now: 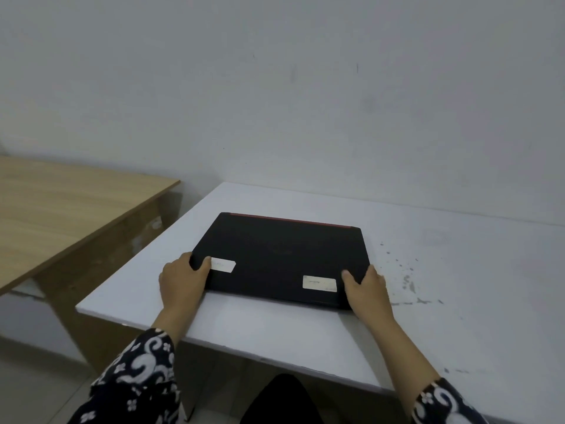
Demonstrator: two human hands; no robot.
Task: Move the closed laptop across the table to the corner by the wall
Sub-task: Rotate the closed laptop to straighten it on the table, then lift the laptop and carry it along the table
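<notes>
A closed black laptop (281,255) with a red strip along its far edge and two pale stickers on the lid lies flat on the white table (443,270), near the table's left side. My left hand (182,278) grips its near left corner, thumb on the lid. At the near right corner my right hand (365,289) holds on the same way. The table's far left corner (226,186) meets the grey wall just beyond the laptop.
A wooden desk (61,209) stands to the left, separated from the white table by a gap. The grey wall (305,102) runs along the table's far edge. Dark scuff marks (406,280) speckle the tabletop right of the laptop.
</notes>
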